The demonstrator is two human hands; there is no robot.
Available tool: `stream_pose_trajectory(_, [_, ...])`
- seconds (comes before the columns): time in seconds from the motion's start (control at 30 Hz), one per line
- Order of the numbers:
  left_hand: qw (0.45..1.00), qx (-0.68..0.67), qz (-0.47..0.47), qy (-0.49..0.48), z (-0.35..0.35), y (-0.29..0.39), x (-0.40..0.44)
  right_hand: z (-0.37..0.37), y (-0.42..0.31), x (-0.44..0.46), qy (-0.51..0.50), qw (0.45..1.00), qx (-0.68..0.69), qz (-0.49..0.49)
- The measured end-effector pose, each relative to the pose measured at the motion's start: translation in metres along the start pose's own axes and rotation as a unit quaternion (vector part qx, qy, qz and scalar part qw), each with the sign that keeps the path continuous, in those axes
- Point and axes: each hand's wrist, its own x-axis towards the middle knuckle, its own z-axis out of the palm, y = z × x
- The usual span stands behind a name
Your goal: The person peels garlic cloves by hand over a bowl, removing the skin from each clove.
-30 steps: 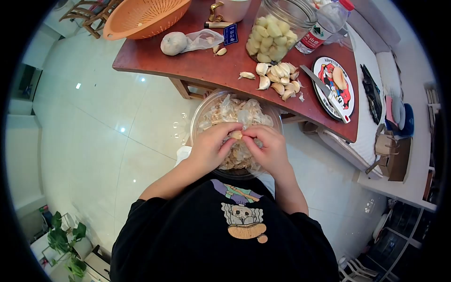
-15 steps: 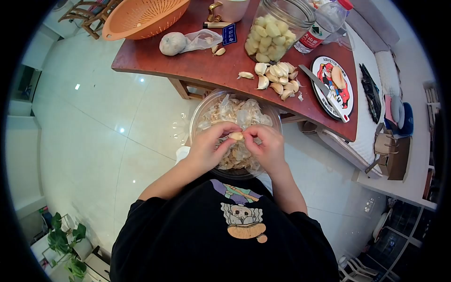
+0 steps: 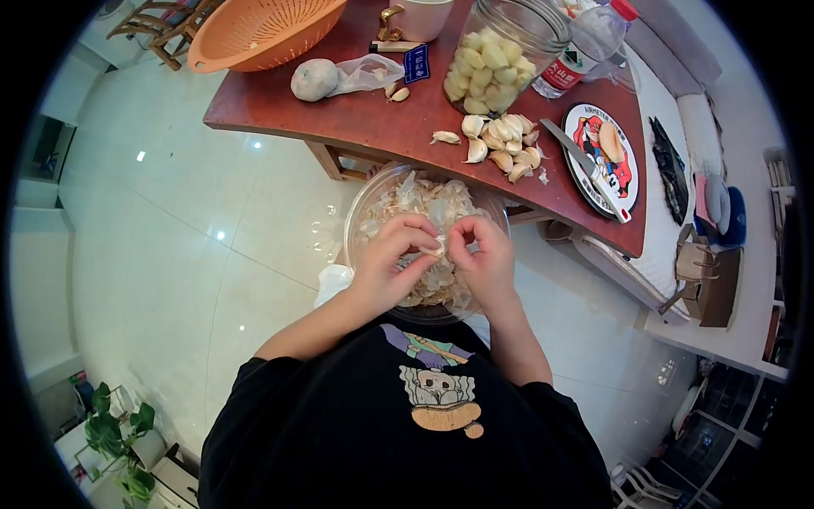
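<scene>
Over a clear bowl [image 3: 350, 227] of papery garlic skins [image 3: 415, 193], my left hand [image 3: 392, 265] pinches a garlic clove [image 3: 435, 249] between thumb and fingers. Close beside it on the right, my right hand [image 3: 483, 259] has its thumb and fingertips pressed together; whatever they hold is too small to make out. Unpeeled garlic cloves [image 3: 502, 144] lie in a pile on the table edge beyond the bowl. Behind them stands a glass jar [image 3: 517, 30] with many peeled cloves inside.
On the red-brown table [image 3: 280, 114] are an orange colander [image 3: 254, 38], a whole garlic bulb [image 3: 315, 80] by a plastic bag, a white mug [image 3: 421, 19] and a red-capped bottle [image 3: 585, 47]. A knife [image 3: 585, 161] rests across a printed plate [image 3: 623, 191] at the right.
My hands have drawn slightly apart above the bowl. The clove has tilted in my left fingers, and my right fingertips have come away from it.
</scene>
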Motion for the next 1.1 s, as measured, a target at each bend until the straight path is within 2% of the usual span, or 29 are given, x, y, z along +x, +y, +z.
stream_pose_trajectory(0.03, [0.997, -0.071, -0.030, 0.003, 0.002, -0.001, -0.001, -0.001, 0.000, 0.000, -0.005, 1.000, -0.004, 0.009])
stream_pose_trajectory(0.13, [0.973, -0.225, -0.041, -0.011, 0.002, -0.010, -0.005, 0.000, 0.000, 0.000, -0.004, 0.999, 0.015, 0.038])
stream_pose_trajectory(0.23, [0.927, -0.361, -0.099, -0.021, -0.004, -0.018, -0.009, 0.002, 0.003, 0.000, 0.011, 0.999, -0.021, 0.025])
stream_pose_trajectory(0.33, [0.887, -0.430, -0.166, 0.026, -0.007, -0.014, -0.006, 0.000, 0.009, 0.002, -0.018, 0.998, -0.054, -0.019])
stream_pose_trajectory(0.43, [0.909, -0.371, -0.190, 0.014, -0.012, -0.017, -0.004, -0.005, 0.011, 0.004, -0.088, 0.974, -0.169, -0.124])
stream_pose_trajectory(0.53, [0.916, -0.357, -0.181, 0.009, -0.011, -0.017, -0.003, -0.005, 0.008, 0.001, -0.094, 0.977, -0.165, -0.100])
stream_pose_trajectory(0.63, [0.927, -0.335, -0.170, 0.002, -0.011, -0.020, -0.004, -0.007, -0.003, 0.002, -0.058, 0.992, -0.062, -0.093])
stream_pose_trajectory(0.73, [0.934, -0.316, -0.168, -0.015, -0.012, -0.017, -0.002, -0.013, -0.010, 0.004, -0.064, 0.991, 0.039, -0.112])
stream_pose_trajectory(1.03, [0.947, -0.240, -0.209, -0.048, -0.018, -0.008, -0.001, -0.014, -0.013, 0.007, -0.113, 0.979, 0.038, -0.166])
stream_pose_trajectory(1.1, [0.946, -0.231, -0.219, -0.056, -0.019, -0.008, -0.001, -0.016, -0.012, 0.005, -0.126, 0.980, 0.047, -0.147])
